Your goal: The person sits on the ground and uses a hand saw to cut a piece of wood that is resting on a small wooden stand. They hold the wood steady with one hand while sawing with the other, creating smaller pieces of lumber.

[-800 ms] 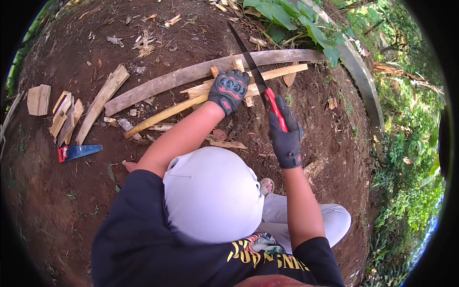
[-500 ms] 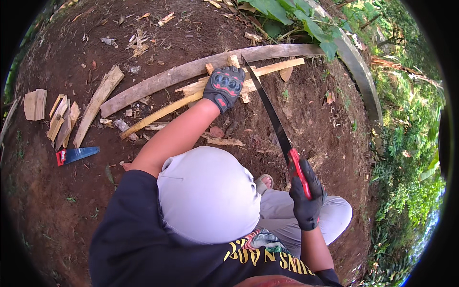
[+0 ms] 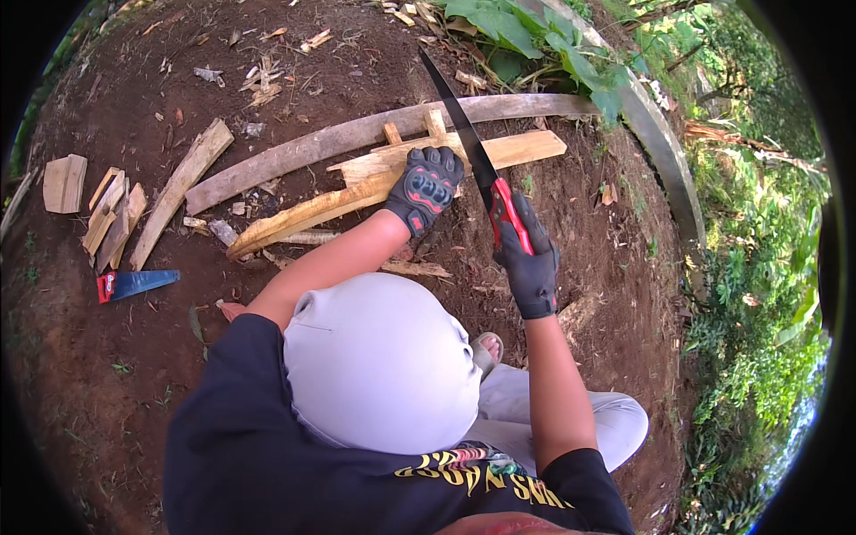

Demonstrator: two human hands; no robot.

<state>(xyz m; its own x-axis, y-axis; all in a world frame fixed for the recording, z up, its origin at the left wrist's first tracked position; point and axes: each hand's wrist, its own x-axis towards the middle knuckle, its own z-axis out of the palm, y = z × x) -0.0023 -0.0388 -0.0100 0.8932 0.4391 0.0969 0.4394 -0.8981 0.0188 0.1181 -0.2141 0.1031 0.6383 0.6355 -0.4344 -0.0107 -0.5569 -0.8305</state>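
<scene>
My right hand (image 3: 530,272), in a black and red glove, is closed round the red handle of a hand saw (image 3: 463,123). The saw's dark blade points away from me and slants to the left, crossing over a pale wooden plank (image 3: 526,149). My left hand (image 3: 430,189), gloved alike, grips that plank near its middle, its fingers over the far edge. Beyond it, a shorter piece of wood (image 3: 374,164) and small wooden blocks (image 3: 435,123) lie against a long grey-brown board (image 3: 312,147). My fingers hide part of the plank.
A smaller saw (image 3: 138,283) with a red handle lies on the soil to the left. Near it are split wood pieces (image 3: 114,214), a square block (image 3: 65,184) and a longer board (image 3: 183,192). Large green leaves (image 3: 504,28) and a curved concrete edge (image 3: 664,152) stand at the far right.
My right hand has carried the saw up and left, so its tip now reaches past the long board. The plank under my left hand has turned, showing a broader face.
</scene>
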